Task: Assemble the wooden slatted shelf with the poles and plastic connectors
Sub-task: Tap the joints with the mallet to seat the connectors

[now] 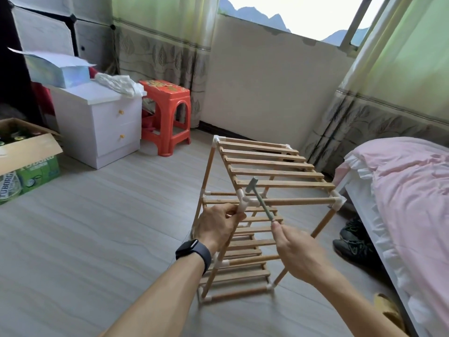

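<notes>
The slatted shelf is stood on the floor beside the bed. Its near corner pole is gripped by the left hand just under a white connector; a small hammer is pinched by the right hand, its head raised above that connector

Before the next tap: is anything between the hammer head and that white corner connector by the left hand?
Nothing visible. The hammer hangs with its head just above the white corner connector, open air between them. The left hand grips the pole just below the connector, off its top. The right hand holds the handle's end.
</notes>
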Available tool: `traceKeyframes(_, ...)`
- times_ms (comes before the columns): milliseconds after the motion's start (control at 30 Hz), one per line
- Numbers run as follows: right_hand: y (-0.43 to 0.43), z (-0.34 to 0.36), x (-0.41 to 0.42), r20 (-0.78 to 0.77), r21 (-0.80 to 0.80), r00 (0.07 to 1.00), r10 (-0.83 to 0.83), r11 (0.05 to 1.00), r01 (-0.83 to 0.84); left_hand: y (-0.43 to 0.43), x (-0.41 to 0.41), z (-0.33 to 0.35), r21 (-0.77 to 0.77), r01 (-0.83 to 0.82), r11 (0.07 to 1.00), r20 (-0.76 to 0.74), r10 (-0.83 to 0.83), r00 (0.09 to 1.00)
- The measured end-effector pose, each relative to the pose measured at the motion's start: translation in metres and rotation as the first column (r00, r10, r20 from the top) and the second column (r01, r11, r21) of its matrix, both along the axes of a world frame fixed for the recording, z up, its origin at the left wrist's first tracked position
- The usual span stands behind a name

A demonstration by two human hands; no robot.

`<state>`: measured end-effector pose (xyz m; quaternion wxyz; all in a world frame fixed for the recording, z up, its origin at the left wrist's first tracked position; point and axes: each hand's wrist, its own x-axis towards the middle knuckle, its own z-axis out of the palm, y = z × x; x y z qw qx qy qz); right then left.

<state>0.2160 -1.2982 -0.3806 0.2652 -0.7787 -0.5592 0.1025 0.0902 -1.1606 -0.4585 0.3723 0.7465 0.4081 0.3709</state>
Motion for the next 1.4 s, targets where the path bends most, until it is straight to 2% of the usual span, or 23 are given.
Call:
traceKeyframes(33, 0.000, -0.001, 0.001, -0.029, 0.056, 0.999, -0.025, 0.998, 0.027, 0.000, 0.000, 0.000, 0.004, 0.005, 1.000, 0.000, -0.005, 1.000)
traceKeyframes(100, -0.002, 0.001, -0.003, -0.169, 0.406, 0.985, 0.017, 0.912, 0.054, 0.000, -0.001, 0.000, 0.013, 0.007, 1.000, -0.001, -0.007, 1.000)
traceKeyframes(133, -0.002, -0.002, -0.004, -0.192, 0.474, 0.980, 0.060, 0.880, 0.039, 0.002, 0.000, 0.000, 0.019, 0.001, 1.000, -0.004, -0.001, 1.000)
traceKeyframes(167, 0.000, -0.004, -0.003, -0.186, 0.434, 0.980, 0.076, 0.901, 0.013, 0.002, 0.001, -0.001, 0.025, -0.002, 1.000, -0.012, 0.002, 1.000)
traceKeyframes(233, 0.002, -0.010, -0.004, -0.020, 0.061, 0.999, 0.027, 0.998, -0.025, 0.003, 0.000, -0.003, 0.063, -0.008, 0.998, -0.061, 0.012, 0.998)
traceKeyframes(267, 0.003, -0.013, 0.001, 0.026, -0.044, 1.000, 0.007, 0.999, -0.005, 0.005, -0.001, -0.005, 0.106, -0.015, 0.994, -0.100, 0.026, 0.995)
traceKeyframes(300, 0.003, -0.012, 0.005, 0.004, -0.055, 1.000, -0.023, 0.998, 0.023, 0.006, -0.003, -0.007, 0.161, -0.021, 0.987, -0.137, 0.043, 0.990)
traceKeyframes(367, 0.002, -0.004, 0.012, -0.120, 0.082, 0.991, -0.063, 0.994, 0.073, 0.012, -0.009, -0.008, 0.251, -0.067, 0.966, -0.164, 0.110, 0.980)
traceKeyframes(433, -0.001, 0.002, 0.019, -0.181, 0.160, 0.979, -0.093, 0.979, 0.123, 0.023, -0.016, -0.010, 0.260, -0.165, 0.951, -0.152, 0.210, 0.966)
traceKeyframes(600, -0.022, -0.006, 0.038, -0.226, 0.138, 0.947, -0.227, 0.955, 0.262, 0.053, -0.046, -0.002, 0.113, -0.403, 0.908, -0.123, 0.415, 0.901)
traceKeyframes(667, -0.039, -0.013, 0.043, -0.213, 0.127, 0.932, -0.293, 0.938, 0.324, 0.049, -0.044, 0.006, 0.260, -0.464, 0.847, -0.126, 0.506, 0.853)
traceKeyframes(733, -0.057, -0.021, 0.048, -0.212, 0.109, 0.911, -0.354, 0.918, 0.382, 0.038, -0.033, 0.014, 0.485, -0.342, 0.805, -0.135, 0.455, 0.880)
traceKeyframes(800, -0.072, -0.030, 0.051, -0.189, 0.098, 0.901, -0.391, 0.905, 0.414, 0.025, -0.012, 0.018, 0.667, -0.098, 0.739, -0.227, 0.327, 0.917)
traceKeyframes(833, -0.078, -0.035, 0.053, -0.178, 0.097, 0.901, -0.395, 0.904, 0.415, 0.016, 0.002, 0.020, 0.699, 0.024, 0.715, -0.295, 0.258, 0.920)
traceKeyframes(900, -0.088, -0.043, 0.057, -0.162, 0.108, 0.908, -0.386, 0.908, 0.405, -0.001, 0.031, 0.027, 0.650, 0.237, 0.722, -0.456, 0.121, 0.882)
traceKeyframes(967, -0.092, -0.046, 0.061, -0.146, 0.119, 0.918, -0.368, 0.915, 0.385, -0.013, 0.059, 0.029, 0.541, 0.345, 0.767, -0.585, 0.049, 0.810)
traceKeyframes(1067, -0.091, -0.043, 0.063, -0.088, 0.142, 0.933, -0.348, 0.923, 0.357, -0.019, 0.084, 0.027, 0.429, 0.338, 0.837, -0.657, 0.032, 0.754)
traceKeyframes(1200, -0.086, -0.039, 0.069, 0.005, 0.084, 0.925, -0.380, 0.922, 0.378, -0.021, 0.084, 0.015, 0.455, 0.292, 0.841, -0.604, 0.051, 0.795)
traceKeyframes(1300, -0.084, -0.035, 0.071, 0.078, 0.015, 0.914, -0.398, 0.917, 0.398, -0.019, 0.079, 0.014, 0.468, 0.301, 0.831, -0.608, 0.055, 0.792)
traceKeyframes(1400, -0.083, -0.021, 0.075, 0.118, 0.019, 0.916, -0.384, 0.923, 0.385, -0.020, 0.080, 0.017, 0.452, 0.299, 0.840, -0.626, 0.060, 0.777)
